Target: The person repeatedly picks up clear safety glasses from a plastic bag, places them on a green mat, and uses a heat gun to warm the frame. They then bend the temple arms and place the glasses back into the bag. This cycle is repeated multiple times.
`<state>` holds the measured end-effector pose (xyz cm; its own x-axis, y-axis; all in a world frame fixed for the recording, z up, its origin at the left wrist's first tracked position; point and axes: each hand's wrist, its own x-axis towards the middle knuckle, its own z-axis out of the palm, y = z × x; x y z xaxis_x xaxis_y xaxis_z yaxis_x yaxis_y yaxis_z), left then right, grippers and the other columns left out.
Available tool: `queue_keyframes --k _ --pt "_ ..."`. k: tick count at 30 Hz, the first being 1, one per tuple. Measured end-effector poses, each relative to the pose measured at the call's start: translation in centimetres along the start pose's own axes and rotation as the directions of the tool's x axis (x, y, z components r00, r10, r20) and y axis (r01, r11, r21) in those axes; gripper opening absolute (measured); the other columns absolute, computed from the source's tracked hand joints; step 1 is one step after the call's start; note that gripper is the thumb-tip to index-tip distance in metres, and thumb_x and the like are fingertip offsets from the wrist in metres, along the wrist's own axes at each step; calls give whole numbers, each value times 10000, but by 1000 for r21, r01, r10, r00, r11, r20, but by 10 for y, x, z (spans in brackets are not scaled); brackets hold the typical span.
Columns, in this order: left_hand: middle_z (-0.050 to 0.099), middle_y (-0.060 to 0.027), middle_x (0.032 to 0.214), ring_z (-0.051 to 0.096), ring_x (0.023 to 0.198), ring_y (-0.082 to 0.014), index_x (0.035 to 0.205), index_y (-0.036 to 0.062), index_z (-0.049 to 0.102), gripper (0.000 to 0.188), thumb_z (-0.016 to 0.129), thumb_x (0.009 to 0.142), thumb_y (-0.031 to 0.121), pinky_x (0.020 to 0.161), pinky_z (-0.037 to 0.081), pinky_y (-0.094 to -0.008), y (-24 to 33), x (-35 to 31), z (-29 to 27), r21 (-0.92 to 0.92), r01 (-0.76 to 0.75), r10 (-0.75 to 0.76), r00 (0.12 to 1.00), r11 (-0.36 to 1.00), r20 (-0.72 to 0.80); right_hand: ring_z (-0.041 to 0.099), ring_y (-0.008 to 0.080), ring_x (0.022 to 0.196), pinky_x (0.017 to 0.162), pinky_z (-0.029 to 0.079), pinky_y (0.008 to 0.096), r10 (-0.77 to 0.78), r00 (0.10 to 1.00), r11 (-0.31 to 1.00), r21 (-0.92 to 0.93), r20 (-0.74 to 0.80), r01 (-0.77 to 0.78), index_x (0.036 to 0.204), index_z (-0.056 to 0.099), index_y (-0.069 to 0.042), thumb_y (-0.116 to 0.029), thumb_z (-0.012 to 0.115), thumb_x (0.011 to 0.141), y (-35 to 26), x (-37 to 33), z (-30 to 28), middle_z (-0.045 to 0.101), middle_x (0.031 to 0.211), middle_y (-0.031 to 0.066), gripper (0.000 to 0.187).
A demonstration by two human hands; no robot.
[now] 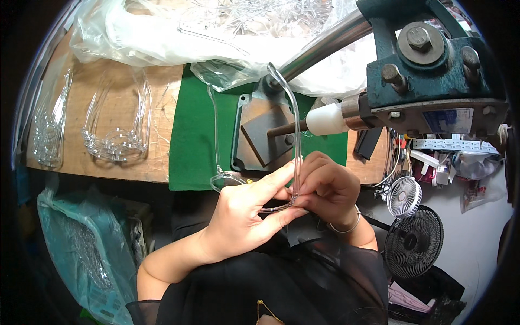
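Note:
A clear plastic eyeglass frame (297, 130) is held up in front of my body, with both temple arms pointing away from me. My left hand (238, 214) is closed round the front of the frame, its thumb and fingers reaching to the right-hand corner. There my right hand (331, 187) pinches the frame where the temple meets the front. Whether a small part sits between these fingertips is hidden. Just beyond my hands stands the dark metal base (248, 111) of a press, on a green mat (187, 135).
The green press head (433, 70) with its white tip (323, 119) overhangs the right side. Clear frames lie in stacks (116, 143) on the wooden table (162, 103). A plastic bag (135, 38) spreads across the back. Two fans (414, 241) stand right; a teal crate (111, 292) sits lower left.

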<state>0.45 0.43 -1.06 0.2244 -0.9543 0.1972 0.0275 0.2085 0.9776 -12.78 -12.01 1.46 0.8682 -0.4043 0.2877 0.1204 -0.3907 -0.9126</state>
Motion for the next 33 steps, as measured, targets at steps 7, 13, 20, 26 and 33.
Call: queue_keyframes --k 7,13,20,26,33 --pt "671 -116 883 575 827 -106 1263 -61 422 646 721 704 58 843 396 -252 7 2 -2 -105 83 -81 996 991 26 549 168 706 618 431 254 -22 999 1000 3 -34 22 786 586 -34 -56 710 718 6 -9 3 592 768 54 143" --pt "670 -117 876 587 812 -96 1265 -49 427 633 717 712 53 804 422 -232 7 1 -2 -114 87 -84 996 990 23 546 166 710 617 427 249 -39 999 998 40 -30 40 790 588 -32 -54 709 719 7 -7 4 592 772 60 142" --pt "668 -131 880 634 800 -121 1265 -44 427 611 708 730 49 760 460 -229 5 -1 0 -43 7 -7 1000 999 -5 540 166 717 630 420 248 -29 997 993 110 -67 36 807 579 -22 -29 707 716 9 -10 7 593 780 78 157" --pt "668 -136 883 649 807 -144 1260 -42 433 625 723 717 65 734 478 -234 3 -3 2 45 -15 16 1000 999 -24 531 161 723 628 405 243 -25 995 988 151 -98 40 826 570 -15 -28 698 727 11 -13 11 592 787 81 162" --pt "665 -134 895 650 798 -143 1257 -43 436 627 727 712 62 734 481 -234 4 -3 2 49 -11 12 1000 999 -22 536 161 712 622 408 246 -24 992 993 116 -120 38 828 576 -22 -44 702 726 10 -13 12 598 778 71 163"
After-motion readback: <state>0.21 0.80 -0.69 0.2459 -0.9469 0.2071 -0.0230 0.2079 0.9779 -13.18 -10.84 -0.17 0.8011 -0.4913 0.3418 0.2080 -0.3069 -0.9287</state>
